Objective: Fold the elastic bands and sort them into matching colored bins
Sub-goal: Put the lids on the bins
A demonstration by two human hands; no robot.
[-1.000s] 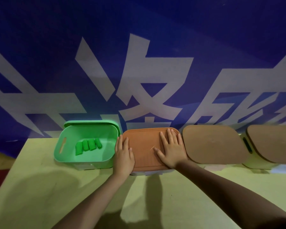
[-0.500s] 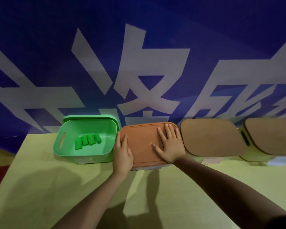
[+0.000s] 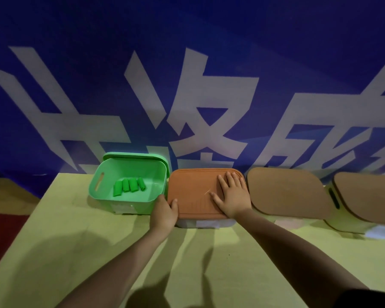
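While right hand point(image 3: 233, 197) stays flat, fingers spread | left hand point(image 3: 164, 211) slid nearer, gripping orange lid point(image 3: 193, 192) corner

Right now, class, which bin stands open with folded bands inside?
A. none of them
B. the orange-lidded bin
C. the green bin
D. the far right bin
C: the green bin has its lid off, with four folded green bands on its floor, while the other bins' lids are in place.

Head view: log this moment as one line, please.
stage: orange lid closed | left hand grips lid corner | right hand flat on lid | green bin open, four folded green bands inside
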